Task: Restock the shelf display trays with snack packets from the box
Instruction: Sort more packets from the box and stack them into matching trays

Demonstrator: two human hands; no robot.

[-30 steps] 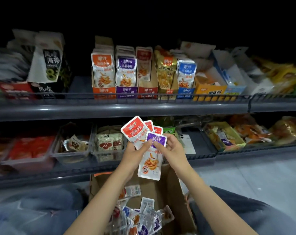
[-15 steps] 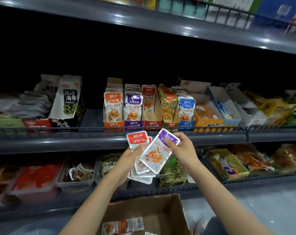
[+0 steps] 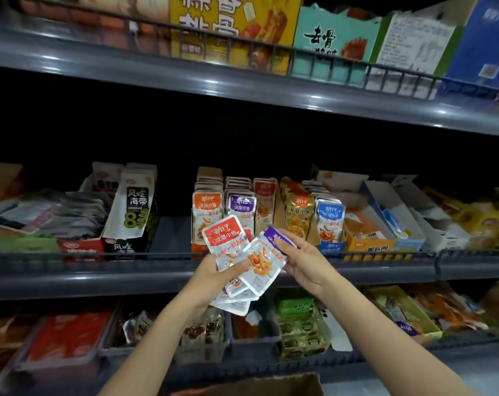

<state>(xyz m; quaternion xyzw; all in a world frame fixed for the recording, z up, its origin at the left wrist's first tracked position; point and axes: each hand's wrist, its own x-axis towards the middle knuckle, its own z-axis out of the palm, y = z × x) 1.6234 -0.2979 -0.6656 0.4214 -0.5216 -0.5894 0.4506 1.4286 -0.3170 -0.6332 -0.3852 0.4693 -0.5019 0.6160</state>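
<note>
My left hand (image 3: 214, 277) grips a fanned stack of red-topped snack packets (image 3: 224, 237) in front of the middle shelf rail. My right hand (image 3: 305, 261) pinches the purple top of a purple snack packet (image 3: 264, 264) lying across that stack. Just behind them stand the display trays: an orange row (image 3: 206, 205), a purple row (image 3: 241, 205), a red row (image 3: 264, 195), a gold row (image 3: 296, 212) and a blue row (image 3: 329, 221). Only the cardboard box rim (image 3: 271, 384) shows at the bottom edge.
A grey shelf edge with a wire rail (image 3: 128, 258) runs across in front of the trays. A seaweed packet box (image 3: 134, 207) stands to the left. The lower shelf holds plastic bins (image 3: 202, 332) and green packs (image 3: 295, 307). An upper shelf (image 3: 242, 84) overhangs.
The view has tilted upward, so the box has dropped nearly out of sight. Both hands rose with the packets toward the middle shelf; the purple packet has been drawn sideways off the stack.
</note>
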